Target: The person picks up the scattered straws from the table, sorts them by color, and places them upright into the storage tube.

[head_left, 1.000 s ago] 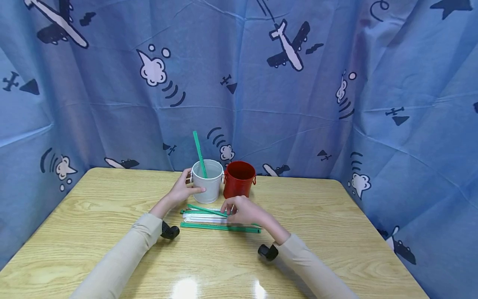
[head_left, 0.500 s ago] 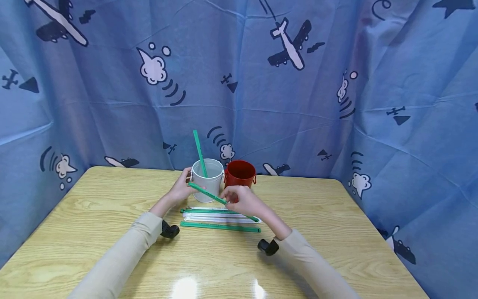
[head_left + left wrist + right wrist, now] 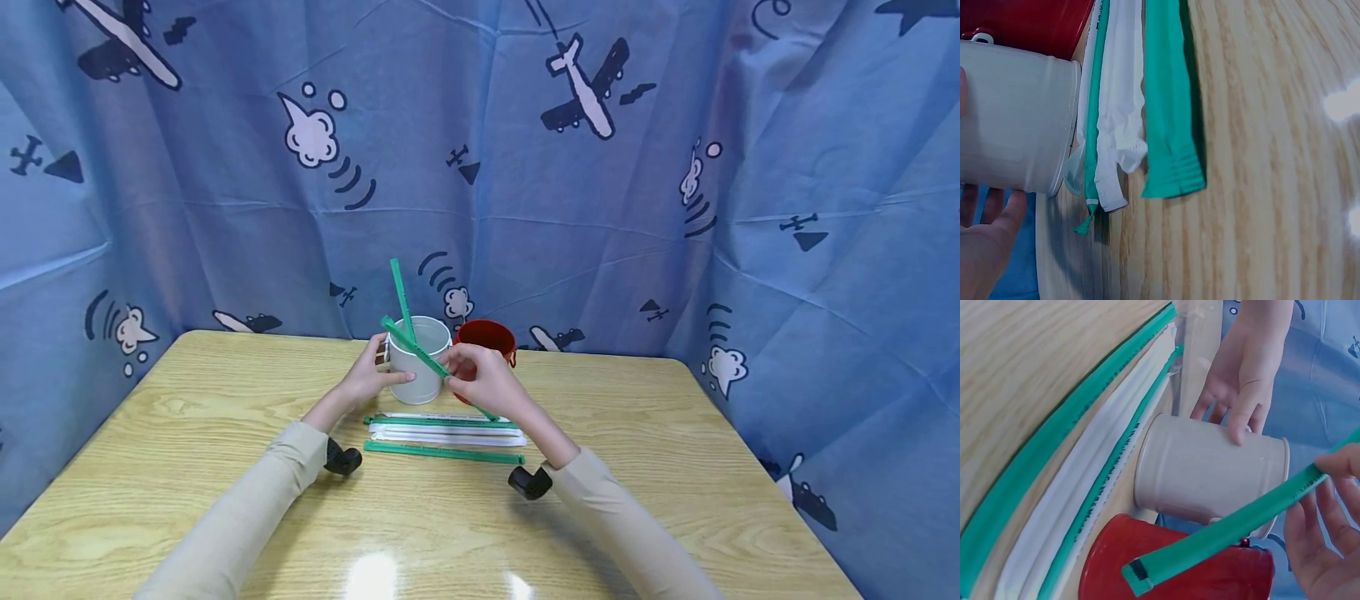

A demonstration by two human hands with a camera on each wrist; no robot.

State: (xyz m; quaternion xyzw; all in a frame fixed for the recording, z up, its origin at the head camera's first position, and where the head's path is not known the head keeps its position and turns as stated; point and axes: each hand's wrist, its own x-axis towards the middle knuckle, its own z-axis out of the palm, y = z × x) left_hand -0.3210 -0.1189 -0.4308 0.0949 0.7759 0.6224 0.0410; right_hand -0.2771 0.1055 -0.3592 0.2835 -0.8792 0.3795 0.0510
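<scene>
My left hand [image 3: 363, 377] holds the small white bucket [image 3: 420, 382] from its left side, thumb across the front and fingers behind. A green paper-wrapped straw [image 3: 400, 287] leans upright inside that bucket. My right hand [image 3: 486, 382] pinches another green wrapped straw [image 3: 1210, 540] between thumb and fingers near its middle. Tilted in the air, this straw crosses in front of the white bucket in the head view, its upper end by the rim. The red bucket [image 3: 491, 333] stands to the right, partly hidden behind my right hand.
In front of the buckets lie white wrapped straws [image 3: 450, 434] side by side, with a thin green straw [image 3: 1092, 144] among them. Nearer me is a wider green wrapped straw [image 3: 442, 452]. A blue patterned curtain [image 3: 480, 167] hangs behind the wooden table [image 3: 637, 467].
My right hand has picked a green straw up from the pile and raised it toward the white bucket, tilting its left end up. My left hand has stayed on the bucket.
</scene>
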